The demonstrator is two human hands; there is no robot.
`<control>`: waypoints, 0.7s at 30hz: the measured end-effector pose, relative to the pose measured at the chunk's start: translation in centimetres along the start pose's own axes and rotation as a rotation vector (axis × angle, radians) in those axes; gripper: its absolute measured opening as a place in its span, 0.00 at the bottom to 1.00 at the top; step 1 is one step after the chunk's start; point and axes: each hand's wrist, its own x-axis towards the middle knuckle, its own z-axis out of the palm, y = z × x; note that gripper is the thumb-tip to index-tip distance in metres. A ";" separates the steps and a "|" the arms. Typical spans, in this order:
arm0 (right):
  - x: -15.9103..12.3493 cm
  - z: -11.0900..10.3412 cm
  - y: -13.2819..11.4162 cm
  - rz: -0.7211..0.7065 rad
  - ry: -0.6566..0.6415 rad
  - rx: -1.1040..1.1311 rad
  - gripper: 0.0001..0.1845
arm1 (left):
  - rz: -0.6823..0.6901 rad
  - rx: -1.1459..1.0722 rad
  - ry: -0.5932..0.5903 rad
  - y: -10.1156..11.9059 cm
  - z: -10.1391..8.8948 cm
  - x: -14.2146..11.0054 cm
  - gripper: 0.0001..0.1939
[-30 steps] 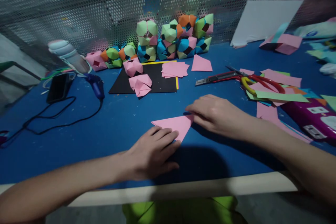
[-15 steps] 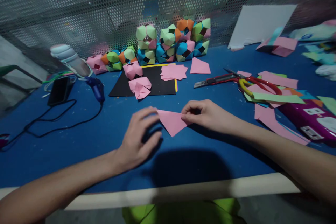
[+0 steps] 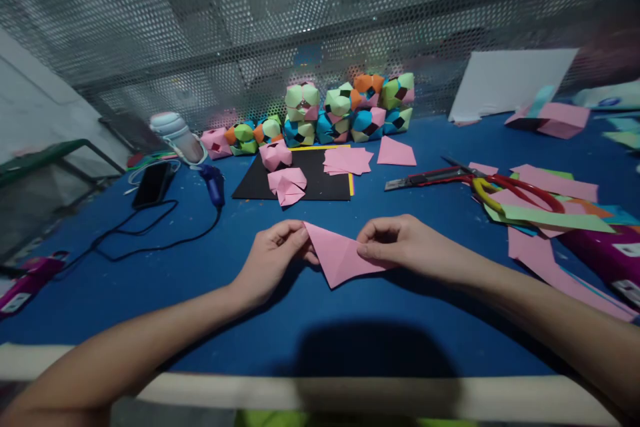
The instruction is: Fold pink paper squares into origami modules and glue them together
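Observation:
A pink sheet of paper (image 3: pixel 336 257), folded into a pointed shape, is held just above the blue tabletop between both hands. My left hand (image 3: pixel 277 253) pinches its upper left corner between thumb and fingers. On the other side, my right hand (image 3: pixel 400 240) grips the right part with thumb and forefinger; the fingers cover some of that edge. Beyond them, two pink folded paper pieces (image 3: pixel 287 185) and a pile of pink paper pieces (image 3: pixel 347 161) rest on a black sheet (image 3: pixel 320 180). A single pink paper piece (image 3: pixel 396 151) lies to the right of the pile.
Colourful origami balls (image 3: pixel 334 127) are stacked at the back. A box cutter (image 3: pixel 425 178) and scissors (image 3: pixel 520 190) lie right, among paper scraps (image 3: pixel 555 213). On the left are a glue gun (image 3: pixel 213 185), a phone (image 3: pixel 153 185), a bottle (image 3: pixel 179 137) and a black cable (image 3: pixel 150 250).
My left hand has closed from loose, spread fingers into a pinch on the paper's left corner. My right hand still holds the other side. The camera view has tilted upward and shifted left.

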 end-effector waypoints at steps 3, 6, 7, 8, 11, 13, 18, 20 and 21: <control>-0.2 0.3 -0.6 -0.013 -0.044 0.024 0.10 | 0.006 -0.024 0.002 0.6 0.0 -0.2 0.10; -0.5 1.0 -1.1 -0.060 -0.019 0.081 0.14 | -0.020 -0.058 -0.018 0.9 0.4 -0.6 0.10; -0.5 1.4 -1.3 -0.073 -0.001 0.101 0.15 | -0.037 -0.058 -0.028 1.0 0.6 -0.7 0.09; -0.6 1.7 -1.3 -0.084 0.013 0.116 0.15 | -0.056 -0.050 -0.036 1.1 0.8 -0.9 0.10; -0.7 2.7 -1.4 -0.115 0.033 0.106 0.14 | -0.097 -0.003 -0.048 1.6 1.4 -1.4 0.11; -0.8 3.1 -1.4 -0.132 0.045 0.076 0.13 | -0.105 0.043 -0.056 1.9 1.7 -1.7 0.12; -1.2 3.3 -1.9 -0.134 0.080 0.036 0.11 | -0.105 0.061 -0.078 1.9 2.0 -1.8 0.12; -1.3 3.3 -2.1 -0.119 0.086 0.031 0.10 | -0.105 0.034 -0.075 1.6 2.0 -1.8 0.12; -1.2 3.3 -2.2 -0.111 0.088 0.031 0.10 | -0.107 0.023 -0.075 1.5 2.0 -1.8 0.12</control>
